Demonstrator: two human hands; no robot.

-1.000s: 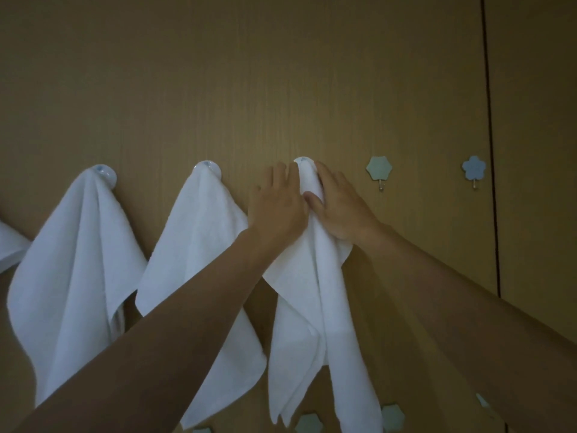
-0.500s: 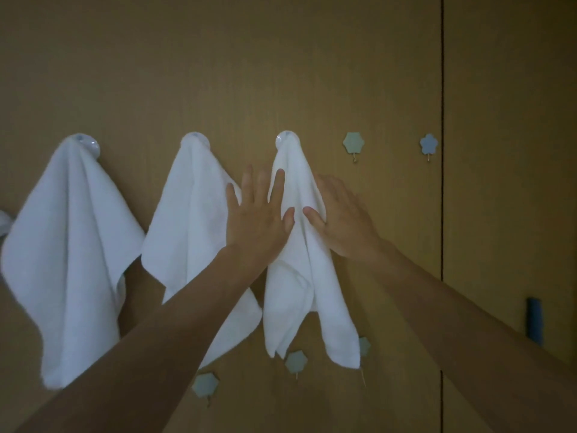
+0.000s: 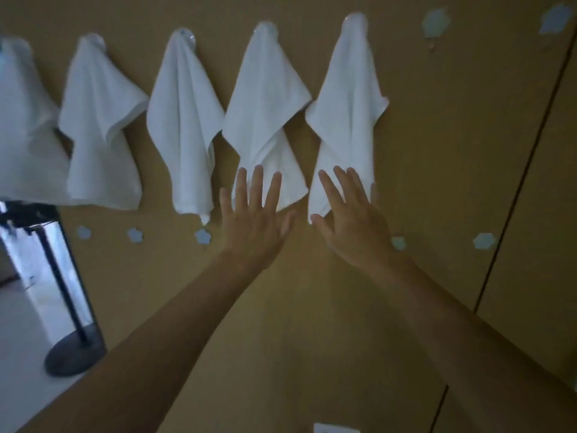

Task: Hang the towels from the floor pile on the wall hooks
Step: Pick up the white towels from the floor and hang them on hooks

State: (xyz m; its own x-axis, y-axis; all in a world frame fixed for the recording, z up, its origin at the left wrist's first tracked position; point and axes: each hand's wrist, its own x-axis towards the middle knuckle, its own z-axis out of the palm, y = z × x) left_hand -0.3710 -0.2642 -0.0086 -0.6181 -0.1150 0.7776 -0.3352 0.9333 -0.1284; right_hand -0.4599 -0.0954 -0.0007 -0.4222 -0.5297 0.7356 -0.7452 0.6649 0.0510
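Evidently one towel is close to being hung. Five white towels are draped from the top row of hooks on the wooden wall (image 3: 312, 307): the first towel (image 3: 22, 120) at the wall's left edge, then the second towel (image 3: 100, 126), the third towel (image 3: 184, 120), the fourth towel (image 3: 265, 98) and the fifth towel (image 3: 346, 98). Each is caught at its peak on a hook that is mostly hidden by cloth.

Both hands are held flat toward the wall with fingers straight and spread, and nothing is gripped by either. The left hand (image 3: 254, 223) is laid over the lower corner of the fourth towel. The right hand (image 3: 352, 226) is laid over the bottom edge of the fifth towel. Whether the cloth is pressed or only covered cannot be told. The step is judged to be a smoothing or release of the fifth towel.

Toward the wall's upper right corner a hexagon hook (image 3: 435, 22) and a flower hook (image 3: 555, 21) are seen bare, and a lower row of small hooks (image 3: 203, 236) is also unused. The pile is not in view; only a strip of floor (image 3: 18, 339) with a black stand (image 3: 75, 351) is shown at the lower left.

For the next move, the hands are to be drawn off the cloth without tugging it from its hook. Another towel is then to be fetched from the pile, and the hexagon hook, near the fifth towel, is likely to be used.
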